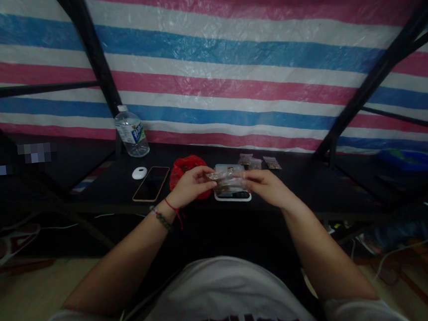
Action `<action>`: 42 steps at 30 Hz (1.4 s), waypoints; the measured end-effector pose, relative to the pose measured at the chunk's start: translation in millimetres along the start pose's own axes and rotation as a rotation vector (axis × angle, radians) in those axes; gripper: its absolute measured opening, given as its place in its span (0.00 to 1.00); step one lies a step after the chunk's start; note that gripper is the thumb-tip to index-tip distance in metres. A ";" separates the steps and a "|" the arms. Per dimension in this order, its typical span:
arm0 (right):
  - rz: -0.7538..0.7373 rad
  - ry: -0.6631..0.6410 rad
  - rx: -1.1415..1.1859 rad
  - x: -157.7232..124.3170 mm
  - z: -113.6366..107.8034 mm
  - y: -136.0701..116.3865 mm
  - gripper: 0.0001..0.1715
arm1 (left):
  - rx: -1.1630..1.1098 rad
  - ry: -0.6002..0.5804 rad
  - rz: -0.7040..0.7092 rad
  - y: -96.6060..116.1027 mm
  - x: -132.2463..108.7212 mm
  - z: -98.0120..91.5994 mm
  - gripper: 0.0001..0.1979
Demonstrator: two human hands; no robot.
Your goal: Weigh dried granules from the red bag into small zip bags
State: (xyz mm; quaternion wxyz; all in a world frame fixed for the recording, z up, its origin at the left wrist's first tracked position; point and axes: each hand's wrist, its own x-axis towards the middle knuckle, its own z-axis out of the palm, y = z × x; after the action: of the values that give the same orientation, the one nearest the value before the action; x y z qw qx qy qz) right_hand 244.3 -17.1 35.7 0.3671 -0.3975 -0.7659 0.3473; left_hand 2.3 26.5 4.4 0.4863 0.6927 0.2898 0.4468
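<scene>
Between my two hands a small clear plastic bag is stretched out, with a little brownish content in it. My left hand pinches its left side, and my right hand grips the right side. Directly beneath the bag is a white digital scale, partly covered by it. A red plastic bag stands open just behind my left hand. Beyond my right hand lie several small filled zip bags, one of them a separate zip bag to the right.
On the black table, a phone and a round white case lie to the left. A clear bottle stands behind them by a dark metal post. A striped plastic sheet hangs along the back.
</scene>
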 end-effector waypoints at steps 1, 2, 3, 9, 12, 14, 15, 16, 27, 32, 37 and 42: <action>-0.009 0.004 -0.005 0.1 0.1 -0.2 0.17 | -0.070 0.023 -0.022 -0.8 0.5 0.2 0.19; -0.032 0.006 -0.017 0.4 0.6 -0.6 0.16 | -0.114 0.038 -0.035 -1.3 0.7 1.3 0.19; -0.061 0.006 -0.034 0.7 1.3 -1.0 0.15 | -0.137 0.048 -0.043 -1.6 0.7 2.9 0.19; -0.080 0.085 -0.054 1.9 6.8 4.1 0.18 | -0.080 0.058 -0.039 -4.8 2.5 4.8 0.19; -0.023 0.079 -0.045 2.5 10.0 8.6 0.23 | 0.112 0.123 0.037 -1.7 1.3 1.0 0.18; 0.007 0.067 -0.096 2.6 12.3 7.4 0.25 | 0.351 0.154 0.160 4.6 -3.7 1.9 0.21; 0.012 0.050 -0.143 2.4 13.6 5.0 0.25 | 0.484 0.141 0.234 8.4 -7.4 4.4 0.24; 0.008 0.020 -0.196 2.0 15.2 1.6 0.24 | 0.608 0.109 0.309 11.9 -11.7 8.4 0.28; 0.022 -0.321 -0.362 -6.1 28.9 -20.7 0.06 | 0.669 -0.129 0.188 9.4 -35.5 58.7 0.30; 0.013 -0.255 -0.187 -3.7 22.4 -15.0 0.12 | 0.544 -0.046 0.188 5.3 -33.3 52.4 0.21; 0.046 0.119 -0.131 10.0 8.1 15.7 0.16 | 0.318 0.095 0.101 0.9 -21.7 31.7 0.18; 0.098 0.311 -0.463 39.0 -0.2 72.9 0.27 | 0.099 0.395 0.058 -3.8 -5.3 2.3 0.19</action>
State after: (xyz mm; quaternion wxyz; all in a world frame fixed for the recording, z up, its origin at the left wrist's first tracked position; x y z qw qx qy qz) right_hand 254.1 48.9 -13.1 0.3625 -0.5560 -0.7390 0.1154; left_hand 2.3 22.6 -1.3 0.3722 0.6230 0.3809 0.5729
